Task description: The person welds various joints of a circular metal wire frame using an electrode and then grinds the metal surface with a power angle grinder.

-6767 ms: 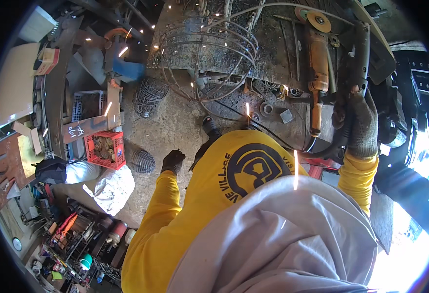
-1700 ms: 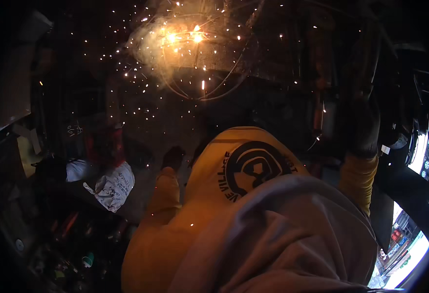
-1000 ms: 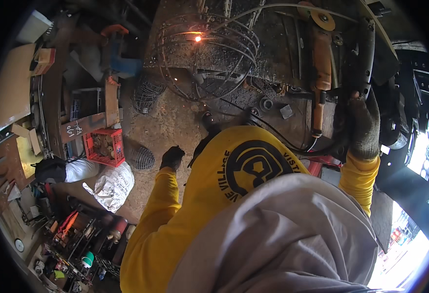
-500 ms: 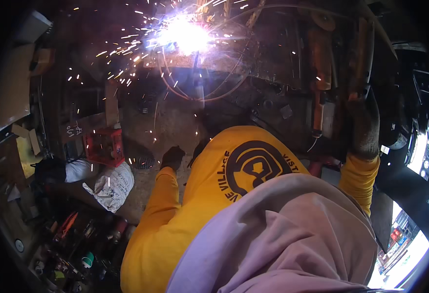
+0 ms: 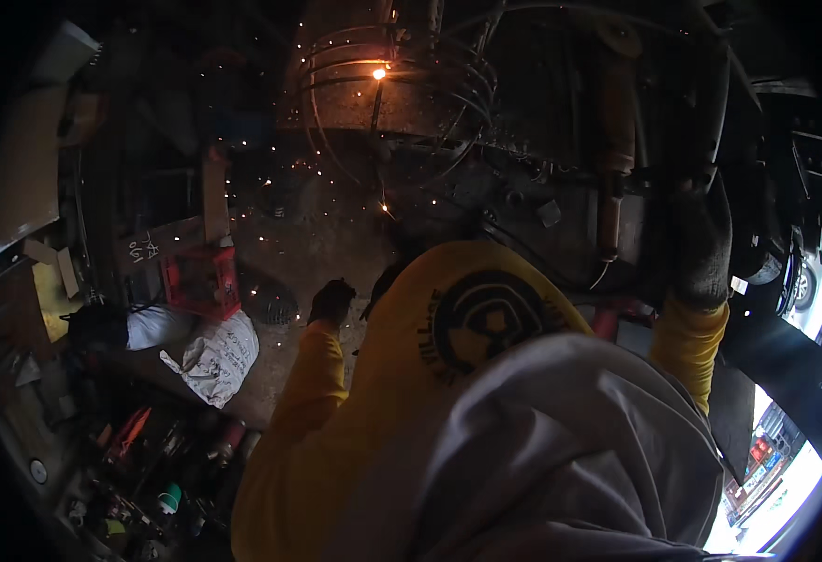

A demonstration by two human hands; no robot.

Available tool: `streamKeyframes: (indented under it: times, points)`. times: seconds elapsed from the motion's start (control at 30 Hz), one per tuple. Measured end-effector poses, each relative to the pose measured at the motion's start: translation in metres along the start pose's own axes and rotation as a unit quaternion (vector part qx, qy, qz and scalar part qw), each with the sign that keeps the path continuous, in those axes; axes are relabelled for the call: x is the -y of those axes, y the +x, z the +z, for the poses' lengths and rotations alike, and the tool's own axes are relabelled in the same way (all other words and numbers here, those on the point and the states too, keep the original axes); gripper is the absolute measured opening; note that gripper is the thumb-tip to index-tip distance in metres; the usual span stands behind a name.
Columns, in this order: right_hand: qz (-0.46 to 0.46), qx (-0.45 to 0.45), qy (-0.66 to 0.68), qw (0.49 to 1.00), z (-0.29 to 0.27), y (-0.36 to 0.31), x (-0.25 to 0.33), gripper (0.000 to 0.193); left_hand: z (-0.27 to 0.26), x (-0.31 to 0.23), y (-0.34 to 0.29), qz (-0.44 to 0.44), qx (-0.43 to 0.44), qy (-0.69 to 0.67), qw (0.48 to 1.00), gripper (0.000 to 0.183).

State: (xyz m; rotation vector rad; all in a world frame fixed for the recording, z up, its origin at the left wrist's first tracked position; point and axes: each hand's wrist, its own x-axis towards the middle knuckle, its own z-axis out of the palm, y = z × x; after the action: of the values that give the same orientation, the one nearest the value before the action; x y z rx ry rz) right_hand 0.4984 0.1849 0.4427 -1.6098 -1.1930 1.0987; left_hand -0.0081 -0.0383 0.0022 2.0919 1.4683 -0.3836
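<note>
Head view: the wire cage point(image 5: 374, 110) sat at the near edge of the desk point(image 5: 341, 114), its lower hoops reaching out over the floor point(image 5: 299, 239), with a glowing spot point(image 5: 379, 74) on its front. The step in hand was judged to be welding at that spot. The right hand point(image 5: 701, 248), gloved, lay against a dark pipe point(image 5: 709, 122) at the right of the desk; the left hand point(image 5: 333, 300) hung low over the floor, well apart from the cage. Shadow hid the fingers of both hands; whether they were spread, pressed together or pinching anything could not be told. Sound work called for a steadied cage, wires meeting without a gap, heat confined to the one joint, and no contact with hot metal. Sparks point(image 5: 385, 208) showed over the floor; the white sack point(image 5: 214, 361) near the red crate point(image 5: 230, 281) was best shielded, and the grinder point(image 5: 621, 103) left well away from the heat.
</note>
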Motion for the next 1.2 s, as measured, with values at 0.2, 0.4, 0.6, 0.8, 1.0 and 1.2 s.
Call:
streamKeyframes:
  times: [0.2,0.4,0.6,0.8,1.0,1.2]
  points:
    - [0.042,0.004,0.033,0.999,0.008,-0.004,0.011,0.041,-0.013,-0.008,0.0,-0.03,0.049,-0.003,0.998,0.022]
    - [0.052,-0.007,0.043,0.998,0.009,-0.004,0.007,0.049,-0.019,-0.015,-0.001,0.009,0.047,0.029,0.998,0.019]
    - [0.041,-0.005,0.059,0.997,0.01,-0.002,0.005,0.04,-0.022,-0.02,0.001,-0.02,0.088,0.032,0.995,0.023]
    - [0.049,-0.01,0.053,0.997,0.007,0.0,0.004,0.043,0.013,-0.005,-0.003,-0.065,0.011,-0.17,0.983,0.014]
    - [0.032,0.016,0.034,0.999,-0.01,0.006,-0.005,0.049,0.022,-0.008,0.005,-0.125,0.039,-0.171,0.977,0.025]
    - [0.001,-0.001,-0.019,1.0,-0.016,0.007,-0.009,0.049,-0.002,-0.008,-0.001,-0.027,0.03,-0.036,0.999,0.021]
